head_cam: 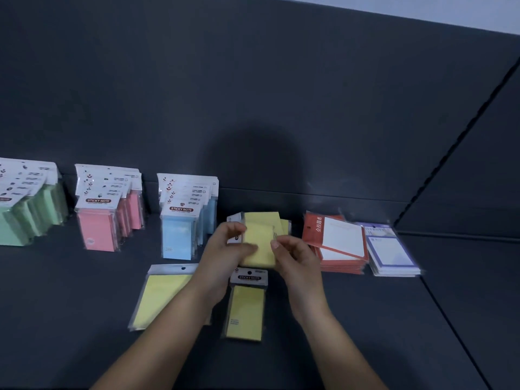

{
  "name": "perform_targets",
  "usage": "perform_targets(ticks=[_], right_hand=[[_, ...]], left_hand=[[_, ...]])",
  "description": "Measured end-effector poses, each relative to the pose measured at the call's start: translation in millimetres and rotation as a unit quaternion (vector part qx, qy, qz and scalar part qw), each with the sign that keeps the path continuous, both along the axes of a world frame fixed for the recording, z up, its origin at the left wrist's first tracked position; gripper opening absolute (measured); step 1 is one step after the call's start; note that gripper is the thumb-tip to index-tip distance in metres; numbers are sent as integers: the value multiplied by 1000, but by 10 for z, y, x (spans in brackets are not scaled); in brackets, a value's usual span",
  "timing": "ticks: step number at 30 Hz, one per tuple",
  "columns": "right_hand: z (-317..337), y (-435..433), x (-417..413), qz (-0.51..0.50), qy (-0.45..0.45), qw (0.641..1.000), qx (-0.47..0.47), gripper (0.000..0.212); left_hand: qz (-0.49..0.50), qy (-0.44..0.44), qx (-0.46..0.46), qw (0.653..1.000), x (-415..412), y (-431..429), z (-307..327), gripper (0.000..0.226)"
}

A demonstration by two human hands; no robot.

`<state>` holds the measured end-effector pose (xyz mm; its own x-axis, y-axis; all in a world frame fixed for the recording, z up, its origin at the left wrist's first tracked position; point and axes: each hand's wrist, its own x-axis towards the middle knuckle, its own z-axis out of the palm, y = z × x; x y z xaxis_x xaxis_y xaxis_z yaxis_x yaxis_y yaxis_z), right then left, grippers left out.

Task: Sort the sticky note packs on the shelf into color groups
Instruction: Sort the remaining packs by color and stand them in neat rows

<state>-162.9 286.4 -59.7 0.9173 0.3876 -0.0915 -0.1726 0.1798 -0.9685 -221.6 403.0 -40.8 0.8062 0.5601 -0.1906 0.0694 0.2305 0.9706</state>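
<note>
Green packs (25, 218), pink packs (107, 218) and blue packs (183, 223) standing along the dark shelf (84, 319), red-bordered stack (340, 249) and purple stack (391, 254) at right, flat yellow packs (160, 298) under the forearms, left hand (225, 254) and right hand (298, 260) gripping the held yellow pack (261, 249) by its side edges

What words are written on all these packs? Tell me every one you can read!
"STICKY NOTE": front pink pack.
"STICKY NOTE": front blue pack.
"STICKY NOTE": small yellow pack.
Red pack: Chinese characters, too blurred.
Held yellow pack: label blurred.
Purple pack and all small print: too blurred.
</note>
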Motion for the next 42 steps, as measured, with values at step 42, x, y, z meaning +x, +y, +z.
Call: perform_targets(ticks=[42], right_hand=[[-74,-66,25,38,-289,892,-346,31]], left_hand=[[214,22,66,974,221,-20,-64,14]])
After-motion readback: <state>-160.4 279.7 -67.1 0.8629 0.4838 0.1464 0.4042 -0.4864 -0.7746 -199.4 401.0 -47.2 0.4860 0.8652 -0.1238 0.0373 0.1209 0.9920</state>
